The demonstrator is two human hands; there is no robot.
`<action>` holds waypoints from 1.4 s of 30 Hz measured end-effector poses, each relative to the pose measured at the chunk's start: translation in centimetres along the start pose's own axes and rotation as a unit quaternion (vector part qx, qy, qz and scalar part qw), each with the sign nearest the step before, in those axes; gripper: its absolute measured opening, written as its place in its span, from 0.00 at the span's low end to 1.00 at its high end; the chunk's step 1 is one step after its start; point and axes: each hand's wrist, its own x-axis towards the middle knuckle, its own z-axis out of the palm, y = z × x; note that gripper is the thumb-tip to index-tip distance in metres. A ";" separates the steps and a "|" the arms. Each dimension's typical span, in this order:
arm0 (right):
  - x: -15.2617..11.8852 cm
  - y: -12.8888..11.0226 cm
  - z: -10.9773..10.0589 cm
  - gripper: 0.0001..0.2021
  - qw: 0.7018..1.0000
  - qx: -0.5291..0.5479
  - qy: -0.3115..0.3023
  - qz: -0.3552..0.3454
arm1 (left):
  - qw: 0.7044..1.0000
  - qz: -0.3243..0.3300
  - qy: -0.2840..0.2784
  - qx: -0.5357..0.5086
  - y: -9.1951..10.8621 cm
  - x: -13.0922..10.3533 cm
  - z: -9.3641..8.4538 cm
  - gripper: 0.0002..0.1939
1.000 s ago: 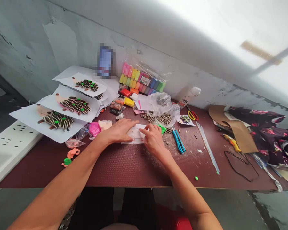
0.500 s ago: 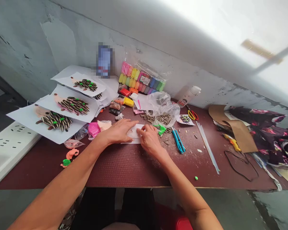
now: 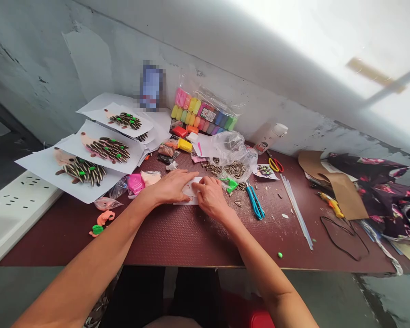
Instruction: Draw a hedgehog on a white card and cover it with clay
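Observation:
A small white paper card [image 3: 187,200] with faint lines drawn on it lies flat on the table in front of me. My left hand [image 3: 169,187] rests across its left side, thumb and fingers apart, holding it down. Over the card's right side, my right hand [image 3: 212,197] is closed, its fingers bent and tips against the paper. Whatever those fingertips may pinch is hidden. Just right of them lie green clay [image 3: 229,185], striped sunflower seeds [image 3: 237,170] and a blue utility knife [image 3: 255,201].
Hedgehog pictures made with seeds [image 3: 105,148] are stacked at the left, beside a white power strip [image 3: 22,200]. Coloured clay packs [image 3: 203,114] lean at the wall. Scissors [image 3: 275,164], clear glue sticks [image 3: 297,214] and a yellow glue gun [image 3: 332,204] lie to the right.
My right hand's fingertips have shifted slightly left over the card. The left hand stays on it. The whole view has moved a little.

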 end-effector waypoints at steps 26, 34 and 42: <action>0.9 0.3 -0.3 0.18 0.998 0.049 -0.015 -0.030 | 1.000 0.001 0.010 0.009 0.0 0.1 0.2 0.43; -0.6 0.6 0.3 0.21 0.997 0.045 0.034 -0.048 | 1.000 0.005 0.004 0.005 0.1 -0.1 -0.3 0.41; -1.0 -0.2 -0.1 0.17 0.998 -0.002 0.018 -0.061 | 1.000 0.007 0.004 0.009 -0.2 -0.2 -0.1 0.42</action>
